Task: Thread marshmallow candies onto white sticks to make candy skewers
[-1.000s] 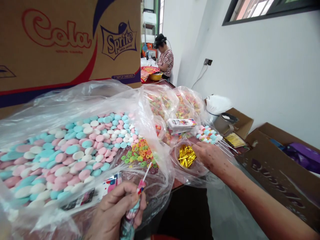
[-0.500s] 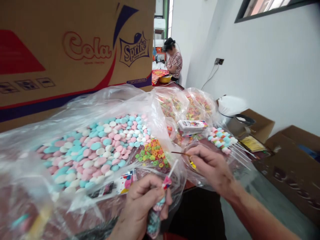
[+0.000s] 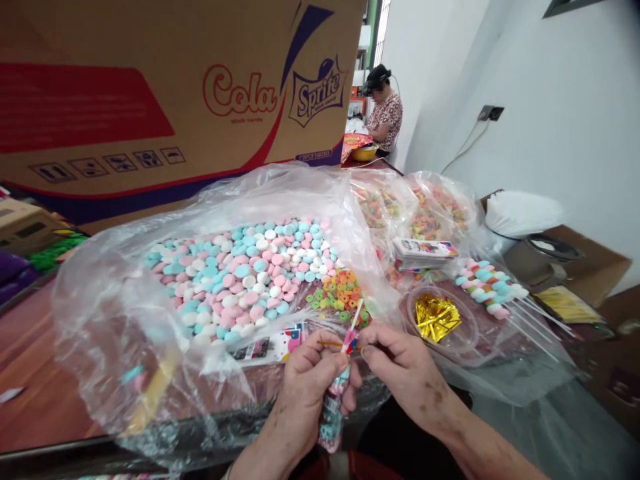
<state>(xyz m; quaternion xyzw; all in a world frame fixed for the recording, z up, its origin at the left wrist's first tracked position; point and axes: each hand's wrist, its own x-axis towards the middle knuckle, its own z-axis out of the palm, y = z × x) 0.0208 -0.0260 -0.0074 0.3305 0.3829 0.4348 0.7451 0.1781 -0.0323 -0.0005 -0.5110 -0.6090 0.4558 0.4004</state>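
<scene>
My left hand [image 3: 313, 383] grips a candy stick in a clear wrapper [image 3: 331, 417], with pink and blue sweets inside and a white stick poking up from its gathered neck. A thin gold twist tie [image 3: 327, 343] lies across that neck. My right hand [image 3: 400, 363] pinches the tie on the right side of the neck, its fingertips close to those of my left. Just beyond the right hand, a bundle of gold twist ties [image 3: 437, 319] sits in a round clear tub [image 3: 473, 340].
Pastel sweets [image 3: 240, 280] and ring candies [image 3: 340, 293] lie on plastic sheeting. To the right are a stack of printed cards [image 3: 423, 250] and finished-looking candy sticks [image 3: 490, 287]. A large carton [image 3: 175, 100] stands behind; a co-worker [image 3: 385, 117] is farther back.
My right hand has come left from near the tub, bringing the twist tie to the wrapper's neck. The view has turned left, showing more of the table.
</scene>
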